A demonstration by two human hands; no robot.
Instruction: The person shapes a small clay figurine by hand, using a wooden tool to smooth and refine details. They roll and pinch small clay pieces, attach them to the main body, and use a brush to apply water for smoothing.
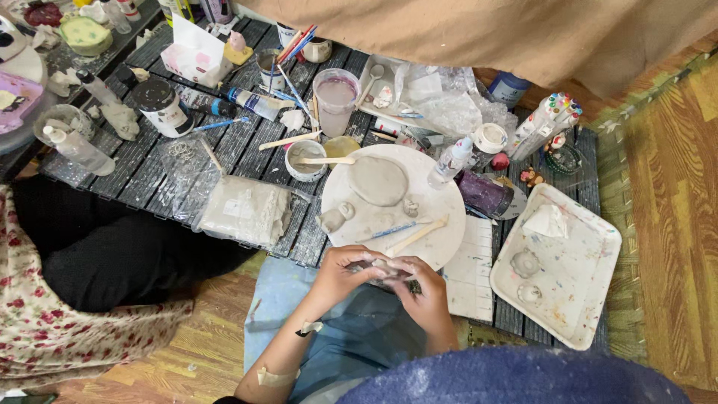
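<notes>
Pinching a small clay lump (383,268), both hands closed on it: left hand (345,271) & right hand (422,288). Flat clay disc (378,180) lies shaped on round board (441,247) w/ small bits; lump looks unfinished.

A clay disc (378,179) lies on the round board (441,198), tray (591,254) to its right, bagged clay (247,212) left

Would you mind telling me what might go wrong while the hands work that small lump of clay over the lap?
The clay piece, pinched between the left hand and right hand, sits past the round board, so crumbs may drop on the blue apron. The stick tool lies near the board's edge and may roll off. The cup of cloudy water stands among crowded tools; a reach might tip it.
</notes>
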